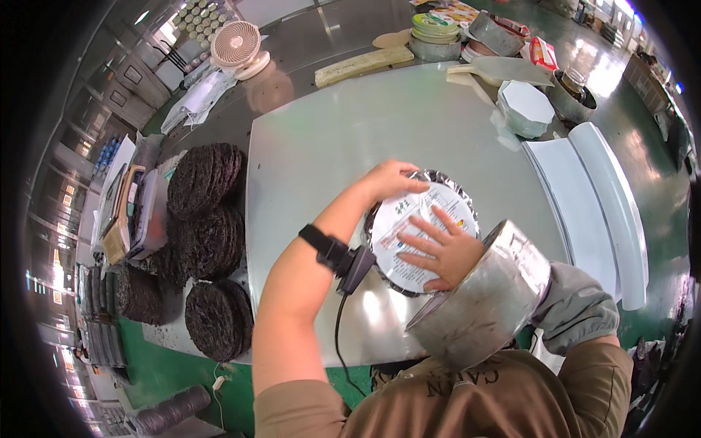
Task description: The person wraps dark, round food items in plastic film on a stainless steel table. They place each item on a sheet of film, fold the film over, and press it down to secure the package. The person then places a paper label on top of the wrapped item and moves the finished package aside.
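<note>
A round wrapped pack with a white printed label and a crinkled shiny rim lies over a smooth grey metal worktop. At its upper left edge is my left hand, thumb on the label and fingers around the rim. My right hand lies flat on the label with its fingers spread. A wide sheet-metal ring encircles my right forearm, just behind the wrist, above a grey sleeve cover. A black strap with a small dark device and a cable is on my left forearm. The pack's underside is hidden.
Stacks of dark, rough round cakes, perhaps dried seaweed, stand left beside a plastic bin of papers. White sheets and a roll lie right. A scoop, metal rings, cut papers and a fan stand at the back.
</note>
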Tool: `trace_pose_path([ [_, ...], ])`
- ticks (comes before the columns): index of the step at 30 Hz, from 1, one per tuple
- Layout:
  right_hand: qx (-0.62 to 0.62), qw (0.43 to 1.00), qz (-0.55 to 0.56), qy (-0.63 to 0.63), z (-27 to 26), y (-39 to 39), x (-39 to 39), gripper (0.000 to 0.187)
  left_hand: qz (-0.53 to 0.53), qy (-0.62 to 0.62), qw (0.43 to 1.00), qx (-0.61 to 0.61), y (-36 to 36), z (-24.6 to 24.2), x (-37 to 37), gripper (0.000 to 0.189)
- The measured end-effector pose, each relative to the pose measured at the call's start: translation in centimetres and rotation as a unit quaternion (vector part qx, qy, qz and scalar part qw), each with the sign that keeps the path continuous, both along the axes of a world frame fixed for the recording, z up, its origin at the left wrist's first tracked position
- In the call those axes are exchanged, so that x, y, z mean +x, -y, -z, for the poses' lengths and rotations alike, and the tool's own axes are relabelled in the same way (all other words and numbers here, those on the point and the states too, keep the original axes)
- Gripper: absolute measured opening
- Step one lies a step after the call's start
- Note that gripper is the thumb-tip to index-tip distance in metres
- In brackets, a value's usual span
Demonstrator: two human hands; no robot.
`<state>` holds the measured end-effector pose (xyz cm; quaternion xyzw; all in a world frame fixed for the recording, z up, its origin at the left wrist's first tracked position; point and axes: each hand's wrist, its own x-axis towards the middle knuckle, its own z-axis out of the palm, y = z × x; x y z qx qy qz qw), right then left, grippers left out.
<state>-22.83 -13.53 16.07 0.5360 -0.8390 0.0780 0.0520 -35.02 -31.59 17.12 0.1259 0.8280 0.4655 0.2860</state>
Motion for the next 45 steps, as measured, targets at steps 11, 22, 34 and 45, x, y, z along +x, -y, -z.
trace_pose_path([
  [11,-0.243,0.931,0.077,0.262,1.9,-8.0,3.5,0.043,0.051,-0.133,0.986,-0.084,14.0,-1.0,4.3,0.033],
  [22,-0.301,0.842,0.102,0.436,2.1,-6.2,5.4,0.043,0.284,-0.121,0.951,0.009,4.9,-2.5,5.6,0.035],
  [34,-0.708,0.475,0.099,0.513,-2.9,-6.8,8.2,0.053,0.046,-0.326,0.943,-0.056,11.5,8.8,25.0,0.016],
  [45,0.211,0.923,-0.158,0.282,-8.7,-0.7,9.4,0.014,-0.12,-0.564,0.815,-0.062,11.8,-10.2,14.2,0.01],
])
